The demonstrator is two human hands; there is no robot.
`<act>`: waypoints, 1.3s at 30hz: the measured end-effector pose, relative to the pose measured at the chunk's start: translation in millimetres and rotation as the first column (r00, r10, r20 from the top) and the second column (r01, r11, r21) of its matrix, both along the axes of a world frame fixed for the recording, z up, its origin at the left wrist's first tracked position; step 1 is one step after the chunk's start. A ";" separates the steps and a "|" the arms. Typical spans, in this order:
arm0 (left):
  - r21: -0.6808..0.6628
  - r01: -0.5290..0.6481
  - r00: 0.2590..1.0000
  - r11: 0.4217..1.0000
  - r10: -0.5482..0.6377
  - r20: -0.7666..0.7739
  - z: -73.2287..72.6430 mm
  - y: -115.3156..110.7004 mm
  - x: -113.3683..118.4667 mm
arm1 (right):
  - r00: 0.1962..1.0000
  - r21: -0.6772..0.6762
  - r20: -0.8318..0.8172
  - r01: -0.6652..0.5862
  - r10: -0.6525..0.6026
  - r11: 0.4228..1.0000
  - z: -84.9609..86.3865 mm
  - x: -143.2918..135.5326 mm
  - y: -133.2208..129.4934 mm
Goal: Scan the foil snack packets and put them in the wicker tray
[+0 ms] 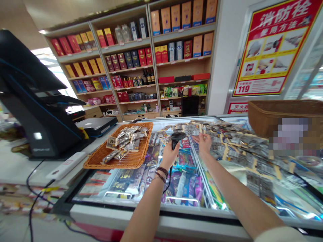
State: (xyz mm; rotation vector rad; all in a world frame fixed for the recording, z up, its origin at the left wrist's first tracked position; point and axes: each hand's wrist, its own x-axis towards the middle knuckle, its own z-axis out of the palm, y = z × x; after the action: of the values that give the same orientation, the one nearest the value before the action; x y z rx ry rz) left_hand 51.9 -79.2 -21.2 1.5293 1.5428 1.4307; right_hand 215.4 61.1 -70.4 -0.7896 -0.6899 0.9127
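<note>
My left hand (170,154), with beaded bracelets at the wrist, is wrapped round the handle of a black barcode scanner (178,135). The scanner's head is raised over the glass top of a chest freezer (121,205). Just right of it, my right hand (205,144) pinches a small packet (191,129) at its edge; the packet partly blends with others behind it. Many similar small packets (242,139) lie spread over the glass to the right. On the left, an orange woven basket (94,163) holds a pile of these packets (131,137).
A black checkout terminal (35,111) stands at the left, with a scale (97,126) behind it and cables (31,208) hanging down. A brown basket (262,114) sits at the right. Shelves of boxed goods (128,60) line the wall. Wrapped ice creams (181,185) show beneath the glass.
</note>
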 end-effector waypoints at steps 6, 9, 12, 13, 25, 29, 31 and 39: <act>0.004 0.014 1.000 1.000 -0.014 0.007 1.5 -1.0 0.7 | 1.000 -0.028 0.029 0.007 -0.006 1.000 1.7 0.5 -2.0; 0.013 0.012 1.000 1.000 -0.012 0.009 2.6 -2.7 1.1 | 0.996 -0.060 0.087 0.014 -0.009 0.998 4.4 0.7 -4.6; 0.018 0.000 1.000 1.000 0.000 0.028 5.0 -5.7 2.3 | 0.994 -0.086 0.107 0.014 -0.004 0.996 10.3 -0.3 -8.9; 0.017 -0.005 0.999 1.000 0.004 0.042 6.0 -6.8 2.8 | 0.996 -0.100 0.090 0.010 -0.001 0.995 12.7 -0.5 -10.5; 0.093 -0.182 0.947 0.979 0.149 0.284 39.4 -13.7 -49.6 | 0.949 -0.265 -0.174 -0.303 0.264 0.915 31.4 -35.8 6.2; 0.111 -0.309 0.928 0.944 0.274 0.252 56.8 -35.3 -94.4 | 0.909 -0.212 -0.168 -0.412 0.383 0.886 55.5 -104.9 3.8; 0.127 -0.396 0.905 0.909 0.364 0.218 63.4 -48.6 -118.7 | 0.884 -0.170 -0.126 -0.467 0.451 0.868 67.8 -146.3 -3.7; 0.122 -0.651 0.759 0.749 0.643 0.098 70.4 -104.8 -198.9 | 0.757 -0.122 0.101 -0.634 0.645 0.764 86.5 -272.3 -50.5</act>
State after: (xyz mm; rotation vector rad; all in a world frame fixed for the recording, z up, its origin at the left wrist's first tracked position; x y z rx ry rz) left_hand -146.9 -184.0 49.2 1.0384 2.0991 1.9773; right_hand -56.8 10.7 16.1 -0.6939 -1.0886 1.5307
